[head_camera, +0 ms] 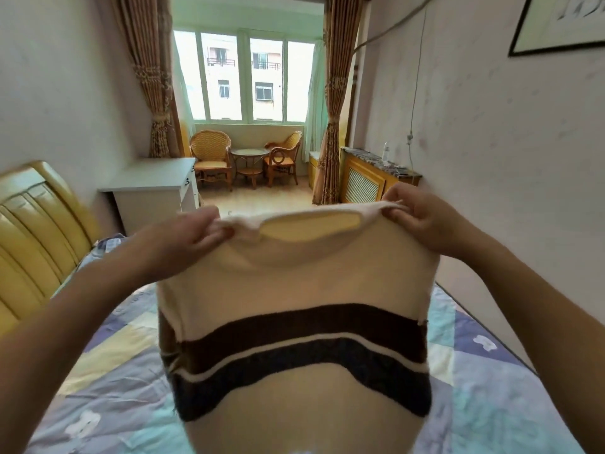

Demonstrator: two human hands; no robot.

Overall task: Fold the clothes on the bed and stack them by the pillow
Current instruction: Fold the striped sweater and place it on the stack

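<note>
— Two grips on it, then?

— Both. My left hand (193, 232) pinches one shoulder of the striped sweater (294, 309), my right hand (422, 221) pinches the other, each right beside the neckline. Fingers are curled tight round the knit, nothing loose.

— And where's the sweater itself?

— Hanging in the air in front of me, above the bed (484, 388), front panel spread between my hands. Its hem drops out of sight below, so I can't say whether it brushes the quilt.

— What worries you?

— I reckon the sleeves. I can't see them; they seem to hang behind the body. If I lay it down like this they may bunch underneath and the fold comes out lumpy. Also the pinches are small, so a heavy knit could slide out of one hand and swing askew.

— And the stacking spot?

— Left of the sweater, by the yellow headboard (36, 221). I can't make out the pillow clearly from here.
</note>
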